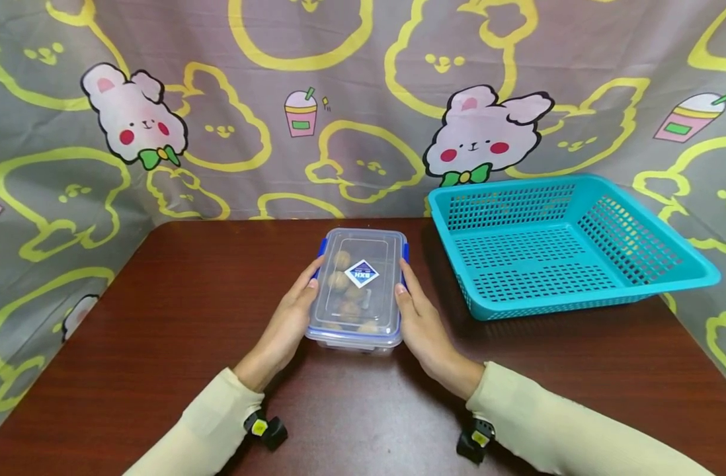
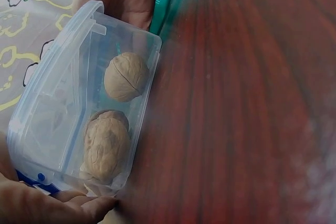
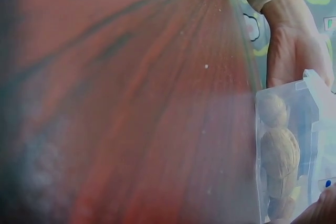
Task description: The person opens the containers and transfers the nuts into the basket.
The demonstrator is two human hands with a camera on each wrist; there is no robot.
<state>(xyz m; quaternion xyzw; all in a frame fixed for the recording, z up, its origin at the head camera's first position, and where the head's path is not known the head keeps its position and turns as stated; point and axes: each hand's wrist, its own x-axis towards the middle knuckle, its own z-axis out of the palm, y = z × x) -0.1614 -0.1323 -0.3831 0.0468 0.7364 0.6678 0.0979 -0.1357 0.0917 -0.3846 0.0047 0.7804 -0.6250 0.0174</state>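
A clear plastic food container [image 1: 384,311] with a lid and blue side clips sits on the table between both hands. Through its walls show several walnuts [image 2: 126,76], seen also as walnuts [image 3: 281,156] in the right wrist view. My left hand [image 1: 285,324] holds the container's left side, thumb near the lid's edge. On the opposite side my right hand [image 1: 425,327] grips it the same way. A blue and white diamond label [image 1: 362,274] is stuck on the lid. The undersides of the fingers are partly hidden by the container.
A turquoise plastic basket [image 1: 518,248] with perforated walls stands on the right of the brown table [image 1: 178,317]. Behind the table hangs a patterned curtain [image 1: 351,99] with cartoon rabbits. Each sleeve cuff carries a small dark wrist camera [image 1: 274,433].
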